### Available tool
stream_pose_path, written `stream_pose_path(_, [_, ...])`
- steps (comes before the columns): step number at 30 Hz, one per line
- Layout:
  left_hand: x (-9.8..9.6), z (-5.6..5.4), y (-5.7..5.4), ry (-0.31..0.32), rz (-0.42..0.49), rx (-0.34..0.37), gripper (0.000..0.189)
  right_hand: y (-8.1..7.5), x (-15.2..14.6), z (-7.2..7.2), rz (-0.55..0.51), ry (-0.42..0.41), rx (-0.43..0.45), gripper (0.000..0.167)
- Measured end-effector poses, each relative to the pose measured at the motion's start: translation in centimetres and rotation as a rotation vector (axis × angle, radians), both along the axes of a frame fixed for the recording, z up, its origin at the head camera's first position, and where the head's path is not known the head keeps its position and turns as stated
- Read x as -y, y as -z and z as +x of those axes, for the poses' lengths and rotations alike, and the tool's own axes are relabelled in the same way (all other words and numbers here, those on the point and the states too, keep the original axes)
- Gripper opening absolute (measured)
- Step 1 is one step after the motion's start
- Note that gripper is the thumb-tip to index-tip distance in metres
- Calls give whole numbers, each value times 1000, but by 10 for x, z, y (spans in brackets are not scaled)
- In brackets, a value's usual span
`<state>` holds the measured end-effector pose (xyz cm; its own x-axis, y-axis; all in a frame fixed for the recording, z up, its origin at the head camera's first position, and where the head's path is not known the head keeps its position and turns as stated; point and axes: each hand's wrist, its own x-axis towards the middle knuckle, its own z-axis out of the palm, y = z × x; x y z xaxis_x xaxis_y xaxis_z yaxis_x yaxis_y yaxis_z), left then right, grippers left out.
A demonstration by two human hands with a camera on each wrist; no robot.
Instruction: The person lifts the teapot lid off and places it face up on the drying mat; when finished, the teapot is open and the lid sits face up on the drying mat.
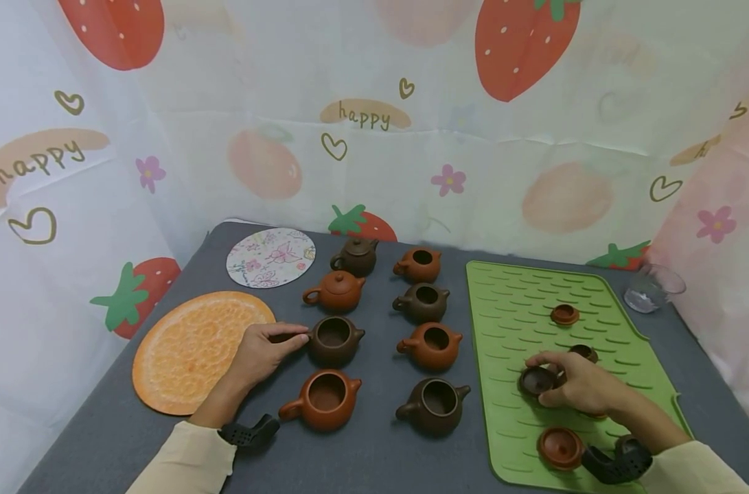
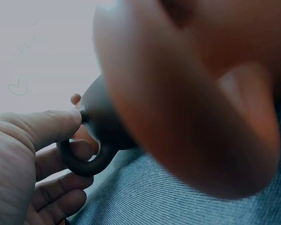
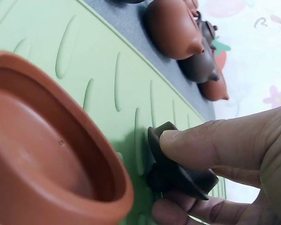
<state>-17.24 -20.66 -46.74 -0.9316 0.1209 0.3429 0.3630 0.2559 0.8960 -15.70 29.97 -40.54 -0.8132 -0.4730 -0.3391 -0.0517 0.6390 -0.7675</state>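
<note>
With thumb and fingers, my left hand pinches the handle of a dark brown teapot whose top is uncovered. The ring handle shows between thumb and fingers in the left wrist view. At the right, my right hand grips a dark teapot lid by its rim, over the green mat. Seen from the right wrist, this lid is tilted, its knob toward the mat. A reddish upturned lid lies just nearer me, and another dark lid is partly behind my right hand.
Two lidded teapots, one dark and one reddish, stand at the back left. Nearer sits a lidless reddish teapot. A second column of lidless teapots borders the mat. An orange round placemat and a glass flank them.
</note>
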Motion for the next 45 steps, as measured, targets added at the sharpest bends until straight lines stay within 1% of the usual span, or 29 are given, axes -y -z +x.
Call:
stream_pose_path(2, [2, -4, 8, 0, 2, -5, 15, 1, 0, 1, 8, 11, 6, 57])
stream_pose_path(4, [5, -8, 16, -2, 15, 4, 15, 1, 0, 1, 8, 15, 9, 58])
stream_pose_path(9, [6, -10, 20, -8, 15, 12, 15, 2, 1, 0, 16, 18, 3, 61])
stream_pose_path(14, [7, -9, 20, -10, 8, 14, 15, 3, 0, -1, 32, 39, 11, 63])
stream_pose_path(21, [7, -10, 19, -9, 4, 15, 15, 4, 1, -3, -5, 41, 17, 66])
stream_pose_path(29, [6, -10, 19, -9, 15, -4, 15, 6, -2, -4, 5, 40, -34, 66])
stream_pose_path(32, [5, -11, 19, -6, 19, -3, 15, 4, -5, -4, 3, 42, -49, 65])
stream_pose_path(38, [3, -10, 16, -6, 5, -2, 14, -2, -7, -4, -3, 49, -41, 64])
stream_pose_path(42, [3, -8, 11, 0, 11, -14, 18, -7, -9, -5, -11, 53, -49, 64])
stream_pose_path(45, [5, -8, 6, 2, 19, 9, 24, -13, -11, -5, -16, 61, -69, 64])
